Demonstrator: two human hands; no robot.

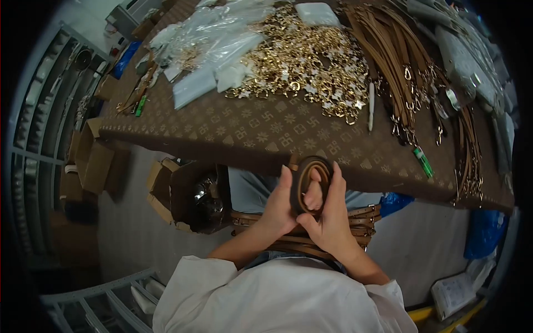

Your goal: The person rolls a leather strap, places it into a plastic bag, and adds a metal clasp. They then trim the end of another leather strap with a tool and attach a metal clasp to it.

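Observation:
A brown leather strap [303, 172], wound into a coil, is held upright between my two hands in front of the table edge. My left hand [279, 206] grips the coil's left side. On the other side my right hand [335, 219] is wrapped round it, its thumb low at the front. Some fingertips show through the coil's opening. Beneath my hands, several more brown straps [363, 219] with metal buckles lie across my lap.
The patterned brown tablecloth [244, 130] carries a heap of gold clasps [311, 61], plastic bags [194, 89], hanging straps [388, 50], a white pen [371, 105] and a green lighter-like item [423, 162]. An open cardboard box [186, 205] stands left of my legs; shelves [41, 111] line the left.

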